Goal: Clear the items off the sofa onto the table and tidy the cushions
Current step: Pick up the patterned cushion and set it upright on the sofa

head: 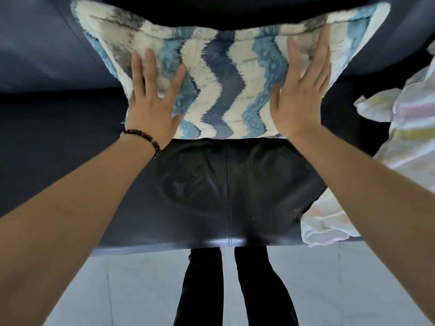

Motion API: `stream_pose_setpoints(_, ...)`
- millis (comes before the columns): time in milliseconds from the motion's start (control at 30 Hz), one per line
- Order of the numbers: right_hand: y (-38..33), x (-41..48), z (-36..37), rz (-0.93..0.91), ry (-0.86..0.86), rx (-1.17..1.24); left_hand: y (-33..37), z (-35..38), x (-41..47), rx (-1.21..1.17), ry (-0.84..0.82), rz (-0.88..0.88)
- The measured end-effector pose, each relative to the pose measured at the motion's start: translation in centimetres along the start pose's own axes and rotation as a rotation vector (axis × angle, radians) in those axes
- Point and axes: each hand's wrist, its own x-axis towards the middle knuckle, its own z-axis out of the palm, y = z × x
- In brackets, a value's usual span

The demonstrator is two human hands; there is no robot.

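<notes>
Only the head view here. The blue-and-white zigzag cushion [226, 90] is up at 12 o'clock, with its bottom edge on the dark sofa seat [226, 196] and its top leaning into the backrest [47, 55]. The left hand [150, 109] lies flat on it at about 10 o'clock and the right hand [299, 102] at about 2 o'clock. Both have their fingers straight and spread, pressing the face and gripping nothing.

Looks to me like the plump-and-square-up bit. I'd push evenly with both palms so it doesn't twist, then nudge the corners until it stands centred on the seat seam.

Over at 3 o'clock a crumpled pale cloth [404, 137] lies on the seat. That probably belongs on the table, which isn't in shot.
</notes>
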Motion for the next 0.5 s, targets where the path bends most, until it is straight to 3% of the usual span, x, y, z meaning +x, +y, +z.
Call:
stream_pose_setpoints(133, 0.9, -2.6, 3.4, -0.132, -0.421, -0.078, -0.2, 2.0, 0.8, 0.032, -0.032, 0.012)
stream_pose_setpoints(267, 0.6, 0.9, 3.4, -0.094, -0.546, -0.064, -0.5, 1.5, 3.3, -0.059, -0.157, -0.036)
stream_pose_setpoints(367, -0.1, 1.4, 1.5, -0.026, -0.578, 0.063, 0.0, -0.6, 2.6, -0.300, -0.089, -0.083)
stream_pose_setpoints(500, -1.6, -3.0, -4.5, 0.041, -0.365, 0.425, 2.0, -6.3, -4.6, -0.697, 0.195, -0.237)
